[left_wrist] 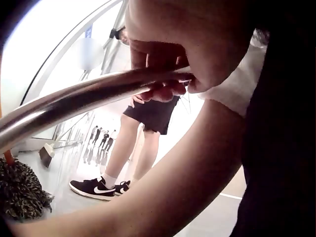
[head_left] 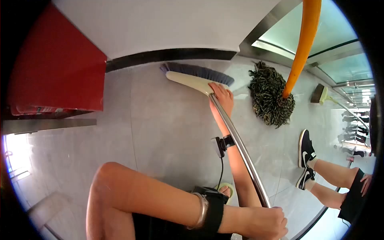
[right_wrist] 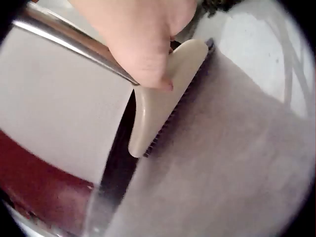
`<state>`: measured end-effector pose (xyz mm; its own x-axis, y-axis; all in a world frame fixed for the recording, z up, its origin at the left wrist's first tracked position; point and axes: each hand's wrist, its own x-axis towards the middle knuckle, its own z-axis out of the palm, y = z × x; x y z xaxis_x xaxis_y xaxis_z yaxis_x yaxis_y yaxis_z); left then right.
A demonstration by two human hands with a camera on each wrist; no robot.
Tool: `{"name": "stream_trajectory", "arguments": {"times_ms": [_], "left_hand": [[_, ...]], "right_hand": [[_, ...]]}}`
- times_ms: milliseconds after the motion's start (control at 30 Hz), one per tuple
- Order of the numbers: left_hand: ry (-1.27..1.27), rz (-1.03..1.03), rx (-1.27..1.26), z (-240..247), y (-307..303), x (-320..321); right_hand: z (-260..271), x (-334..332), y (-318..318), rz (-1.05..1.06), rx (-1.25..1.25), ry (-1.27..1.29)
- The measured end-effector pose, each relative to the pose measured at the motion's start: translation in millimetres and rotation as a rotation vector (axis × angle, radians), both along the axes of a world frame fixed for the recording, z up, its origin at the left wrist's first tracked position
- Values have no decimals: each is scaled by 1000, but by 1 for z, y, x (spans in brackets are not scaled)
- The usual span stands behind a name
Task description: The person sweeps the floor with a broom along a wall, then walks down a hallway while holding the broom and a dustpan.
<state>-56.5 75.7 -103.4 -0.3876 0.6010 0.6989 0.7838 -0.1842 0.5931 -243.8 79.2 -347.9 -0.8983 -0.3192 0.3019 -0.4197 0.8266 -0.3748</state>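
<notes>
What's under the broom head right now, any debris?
Grey bristles sit under the cream broom head and meet the grey floor tile. No debris shows around them; whatever lies beneath the bristles is covered. The right hand on the metal handle covers the head's neck.

broom handle: polished metal | broom head: matt plastic (bristles fibrous) | floor: glossy tile

Broom: on floor, head at wall base.
Mop: just right of broom.
Second broom: right of mop.
Cabinet: far left, by wall.
Shoes: right, nearer than mop.
</notes>
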Motion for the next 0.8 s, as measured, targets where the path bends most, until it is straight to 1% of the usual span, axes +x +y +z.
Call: {"name": "stream_trajectory", "arguments": {"times_ms": [100,133,233,333,433,500,533,600,700,733,767,800], "left_hand": [[60,101,81,-2,-25,-38],[55,122,87,0,-29,-42],[30,172,102,7,-43,-48],[8,177,98,6,-55,-49],[14,142,63,2,-63,-46],[5,120,30,0,-62,-40],[21,159,46,-1,-61,-37],[51,235,77,-1,-55,-32],[94,267,317,11,-44,-31],[182,267,224,18,-44,-23],[145,233,240,19,-39,-19],[108,198,255,18,-32,-16]], "right_hand": [[19,-6,-6,37,-31,-48],[20,-8,-5,28,-5,-16],[42,-2,-8,6,-241,30],[65,22,-13,-130,-216,-158],[81,40,-24,-361,-481,-586],[73,46,-31,-334,-797,-601],[75,47,-35,-324,-958,-602],[87,45,-33,-233,-934,-566],[138,44,-40,-148,-919,-569],[150,46,-41,-138,-906,-570],[156,46,-42,-122,-893,-569],[151,46,-41,-116,-865,-560]]}}
